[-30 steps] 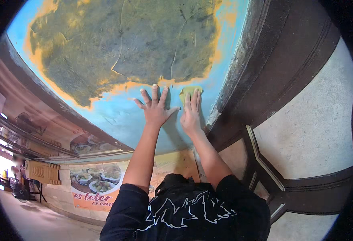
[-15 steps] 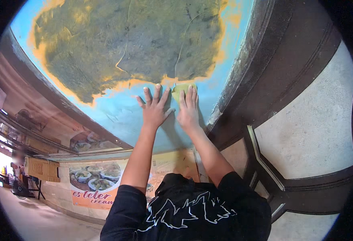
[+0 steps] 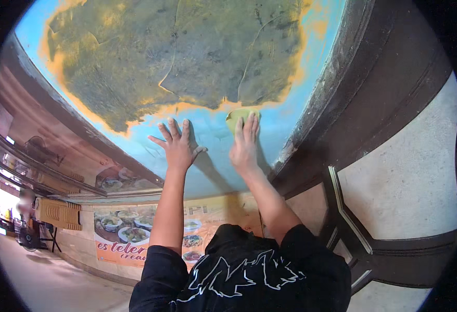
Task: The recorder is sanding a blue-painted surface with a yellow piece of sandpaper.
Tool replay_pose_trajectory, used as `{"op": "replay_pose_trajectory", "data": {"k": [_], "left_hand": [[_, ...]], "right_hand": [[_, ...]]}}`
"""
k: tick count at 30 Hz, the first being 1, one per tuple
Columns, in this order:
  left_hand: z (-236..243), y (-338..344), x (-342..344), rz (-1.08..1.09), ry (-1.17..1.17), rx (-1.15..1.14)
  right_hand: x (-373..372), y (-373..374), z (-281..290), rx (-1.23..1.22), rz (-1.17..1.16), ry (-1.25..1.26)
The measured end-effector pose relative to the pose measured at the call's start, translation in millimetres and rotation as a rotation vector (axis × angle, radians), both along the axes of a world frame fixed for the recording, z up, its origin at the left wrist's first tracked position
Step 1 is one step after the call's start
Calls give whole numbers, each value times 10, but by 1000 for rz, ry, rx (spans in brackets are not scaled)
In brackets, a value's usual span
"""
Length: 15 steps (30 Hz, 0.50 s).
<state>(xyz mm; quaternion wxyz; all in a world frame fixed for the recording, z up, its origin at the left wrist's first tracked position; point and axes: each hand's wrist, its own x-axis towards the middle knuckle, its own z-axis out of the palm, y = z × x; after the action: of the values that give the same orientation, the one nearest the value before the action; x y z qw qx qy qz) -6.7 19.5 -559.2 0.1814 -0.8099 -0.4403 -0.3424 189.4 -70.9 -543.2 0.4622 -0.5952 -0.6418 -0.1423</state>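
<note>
A light-blue painted wall (image 3: 213,174) carries a large dark grey-brown patch (image 3: 207,57) with ragged orange edges and thin cracks. Under the fingers of my right hand (image 3: 244,148) lies a yellow-green piece of sandpaper (image 3: 233,119), pressed flat on the blue paint just below the patch's lower edge. One corner of the sheet curls. My left hand (image 3: 178,150) has its fingers spread against the blue surface, apart from the sandpaper and holding nothing.
Dark brown trim (image 3: 338,99) borders the wall on the right, beside pale panels (image 3: 405,171). At lower left are a food banner (image 3: 122,236), stacked tan plastic chairs (image 3: 59,213), a fan (image 3: 29,236) and a blurred person (image 3: 26,204). A glossy brown panel (image 3: 56,125) runs along the left.
My left hand has shifted left across the wall, away from my right hand. The sandpaper stays under my right hand near the patch's lower edge. The view has shifted slightly.
</note>
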Motion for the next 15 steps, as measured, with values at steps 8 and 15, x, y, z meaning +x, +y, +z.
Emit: {"op": "replay_pose_trajectory", "data": {"k": [8,15], "left_hand": [[41,-46,9,-21,-44,-34],[11,-13,-95,23,-26,-58]], "right_hand": [[-148,12,-403,-45,-75,-11],[23,-8,-73,41,-54,56]]}}
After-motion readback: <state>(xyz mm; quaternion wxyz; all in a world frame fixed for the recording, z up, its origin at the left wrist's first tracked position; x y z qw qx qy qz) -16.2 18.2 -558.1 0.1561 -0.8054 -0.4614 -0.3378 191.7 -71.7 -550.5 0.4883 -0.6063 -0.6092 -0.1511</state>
